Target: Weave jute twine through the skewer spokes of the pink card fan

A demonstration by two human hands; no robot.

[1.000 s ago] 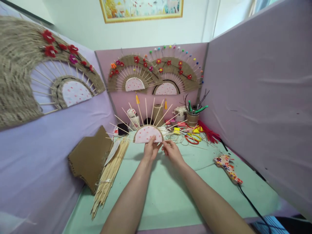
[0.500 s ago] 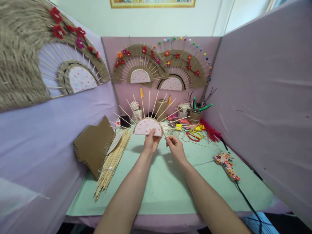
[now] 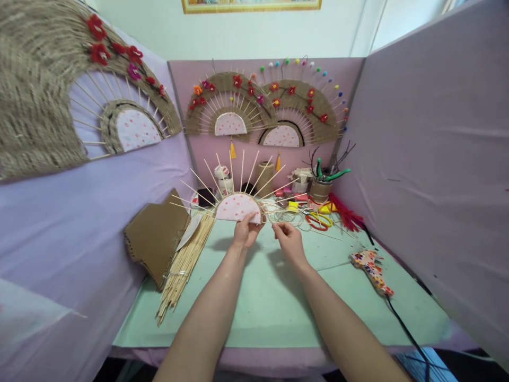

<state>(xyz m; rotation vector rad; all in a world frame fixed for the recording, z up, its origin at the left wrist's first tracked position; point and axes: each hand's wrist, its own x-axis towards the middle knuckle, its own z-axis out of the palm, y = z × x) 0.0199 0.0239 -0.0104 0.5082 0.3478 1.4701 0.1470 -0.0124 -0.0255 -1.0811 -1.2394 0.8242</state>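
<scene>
- Pink dotted half-disc with radiating bamboo sticks [image 3: 237,207]: held upright above green worktop [image 3: 254,302], centre, far side.
- Left hand [image 3: 245,232]: fingers clamped on its lower right edge.
- Right hand [image 3: 289,240]: fingers pinched on thin jute string [image 3: 274,217], just right.

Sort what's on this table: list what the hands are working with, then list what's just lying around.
In hand:
- left hand holds the half-made fan by its lower edge
- right hand pinches a thin strand beside the fan

Lying about:
- stick bundle
- cardboard pieces
- scissors
- patterned glue gun
- tool cup
- finished fans on the wall
</scene>
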